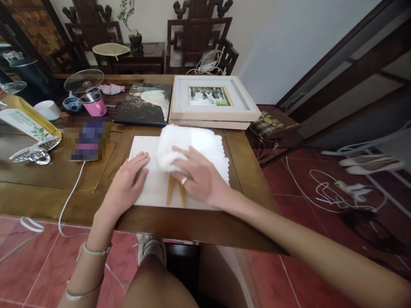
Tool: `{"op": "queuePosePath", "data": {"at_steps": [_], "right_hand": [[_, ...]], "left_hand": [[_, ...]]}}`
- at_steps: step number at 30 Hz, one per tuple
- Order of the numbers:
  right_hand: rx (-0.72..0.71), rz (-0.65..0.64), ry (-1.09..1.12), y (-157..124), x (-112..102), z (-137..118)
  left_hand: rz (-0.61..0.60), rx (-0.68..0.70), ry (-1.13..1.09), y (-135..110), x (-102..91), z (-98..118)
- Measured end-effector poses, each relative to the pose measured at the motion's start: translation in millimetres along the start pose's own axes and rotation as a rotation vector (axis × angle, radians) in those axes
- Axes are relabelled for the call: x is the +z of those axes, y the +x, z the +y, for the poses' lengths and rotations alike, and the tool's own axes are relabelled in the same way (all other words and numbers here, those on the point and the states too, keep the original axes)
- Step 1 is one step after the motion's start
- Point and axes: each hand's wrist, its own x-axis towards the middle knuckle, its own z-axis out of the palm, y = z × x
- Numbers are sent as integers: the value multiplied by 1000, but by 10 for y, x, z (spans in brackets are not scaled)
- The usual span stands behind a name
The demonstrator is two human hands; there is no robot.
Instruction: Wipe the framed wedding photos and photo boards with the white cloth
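A bunched white cloth (189,141) with a scalloped right edge lies over a flat white panel (150,188) near the table's front edge. My right hand (201,173), wearing a ring, has its fingers curled on the cloth and presses it to the panel. Below the cloth, two tan tapering strips (176,190) show on the panel's face; their upper part is hidden. Flat on the left side of the panel rests my left hand (130,177), its fingers stretched out and holding nothing.
Behind the panel lie a stacked pair of light wood picture frames (213,96) and a dark photo panel (146,102). To the left are a pink mug (93,104), an oil bottle (27,115), a clear hair claw (37,152) and a pixelated item (88,139) with a white cable.
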Motion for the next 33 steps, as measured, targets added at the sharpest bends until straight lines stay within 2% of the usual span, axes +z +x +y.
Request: {"op": "queuePosePath", "data": {"at_steps": [2, 5, 7, 9, 13, 19, 22, 24, 27, 33], "right_hand": [[-105, -92, 16, -225, -14, -236], [-183, -226, 72, -543, -81, -554], [-214, -295, 97, -657, -125, -657], [-232, -326, 125, -657, -156, -642], [-228, -306, 168, -376, -170, -364], [-119, -156, 101, 263, -142, 148], [-57, -73, 40, 473, -101, 270], [-39, -37, -4, 508, -52, 266], [-59, -36, -67, 371, 35, 134], [-195, -110, -92, -248, 57, -411]], "left_hand": [[-17, 1, 6, -1, -10, -9], [-51, 6, -10, -6, -30, -27], [-52, 4, -33, -11, -42, -36], [-46, 7, -44, -14, -48, -37], [-51, 13, -18, -5, -45, -18], [-1, -2, 3, -1, -16, -2], [-11, -5, 2, -7, -9, -7], [-15, -4, 2, -8, -8, -8], [-5, 7, 1, -2, -12, -2], [-59, 11, -5, 8, -51, 29]]}}
